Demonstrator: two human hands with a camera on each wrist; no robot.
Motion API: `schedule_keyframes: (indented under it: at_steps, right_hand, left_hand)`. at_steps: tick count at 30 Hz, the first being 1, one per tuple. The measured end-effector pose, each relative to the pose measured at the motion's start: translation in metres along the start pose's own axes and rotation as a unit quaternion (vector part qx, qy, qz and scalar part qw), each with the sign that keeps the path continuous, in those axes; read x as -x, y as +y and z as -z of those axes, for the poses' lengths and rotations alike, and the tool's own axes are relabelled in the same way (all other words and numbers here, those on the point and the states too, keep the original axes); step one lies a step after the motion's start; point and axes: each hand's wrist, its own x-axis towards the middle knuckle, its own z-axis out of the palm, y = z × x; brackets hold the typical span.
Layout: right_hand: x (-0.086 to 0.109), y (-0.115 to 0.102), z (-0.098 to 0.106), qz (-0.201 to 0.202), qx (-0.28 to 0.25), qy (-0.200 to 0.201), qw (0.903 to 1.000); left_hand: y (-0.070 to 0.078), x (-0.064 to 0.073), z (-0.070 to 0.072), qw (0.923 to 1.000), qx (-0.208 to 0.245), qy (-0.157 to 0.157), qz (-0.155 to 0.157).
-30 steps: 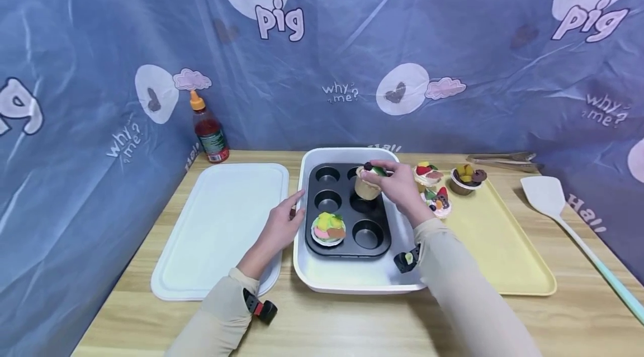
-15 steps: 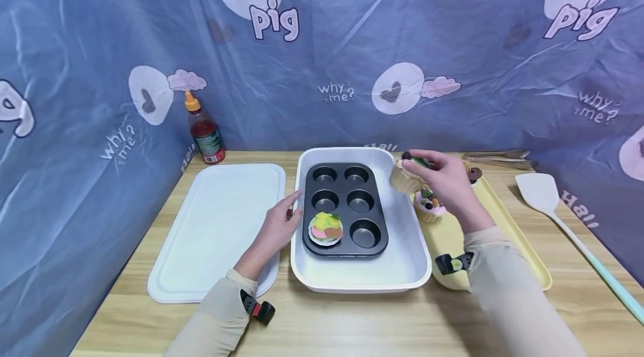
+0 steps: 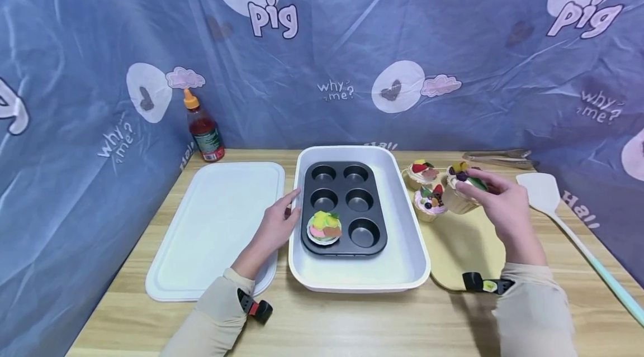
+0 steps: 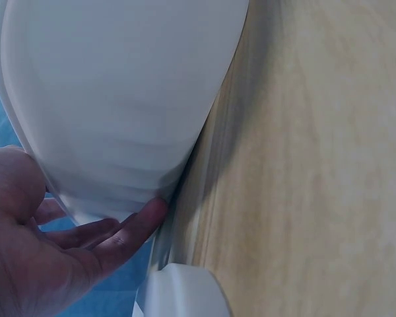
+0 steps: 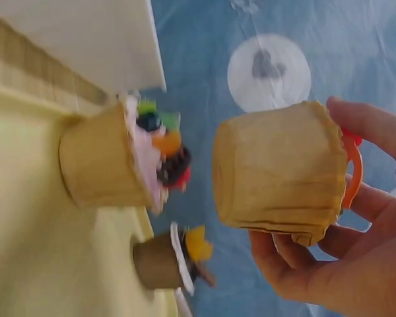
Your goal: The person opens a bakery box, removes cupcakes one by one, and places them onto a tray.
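My right hand (image 3: pixel 515 214) pinches a cupcake (image 3: pixel 460 200) in a tan wrapper by its upper part and holds it above the yellow tray (image 3: pixel 478 245). In the right wrist view this cupcake (image 5: pixel 277 172) is tipped sideways to the camera. Close by are a pink-frosted cupcake (image 3: pixel 429 206), a strawberry-topped cupcake (image 3: pixel 420 176) and a brown-cup cupcake (image 5: pixel 160 263), mostly hidden in the head view. My left hand (image 3: pixel 279 223) touches the outer left side of a white basin (image 3: pixel 402 245) with extended fingers. Inside it lies a black muffin pan (image 3: pixel 340 186), with a fruit-topped cupcake (image 3: pixel 324 228) in its front-left cup.
Left of the basin lies a white lid-like tray (image 3: pixel 221 223). A sauce bottle (image 3: pixel 205 132) stands at the back left. Metal tongs (image 3: pixel 498 157) lie at the back right. A white spatula (image 3: pixel 543 195) with a pale green handle lies along the right side. A printed blue cloth surrounds the table.
My right hand has carried the cupcake from above the muffin pan rightward, over the basin's edge, to above the yellow tray. My left hand has stayed at the basin's side.
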Motion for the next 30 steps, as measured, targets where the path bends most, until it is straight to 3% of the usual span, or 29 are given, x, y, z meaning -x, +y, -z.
schedule_keyframes:
  at_steps: [7, 12, 23, 30]
  right_hand:
    - [-0.007, 0.012, 0.011, -0.041, 0.003, 0.013, 0.9991]
    - [-0.011, 0.022, 0.014, -0.048, 0.02, 0.021, 0.9984]
    - [-0.019, 0.047, 0.013, -0.104, 0.114, -0.01, 0.9879]
    - [-0.022, 0.053, 0.012, -0.109, 0.142, -0.031, 0.9833]
  left_hand:
    - [-0.001, -0.001, 0.002, 1.0, 0.001, -0.002, 0.003]
    - [0.0, -0.003, 0.001, 1.0, 0.001, -0.005, -0.002]
    - [0.001, -0.002, 0.001, 1.0, 0.001, -0.003, 0.002]
    - [-0.001, -0.003, 0.0, 1.0, -0.003, 0.0, -0.001]
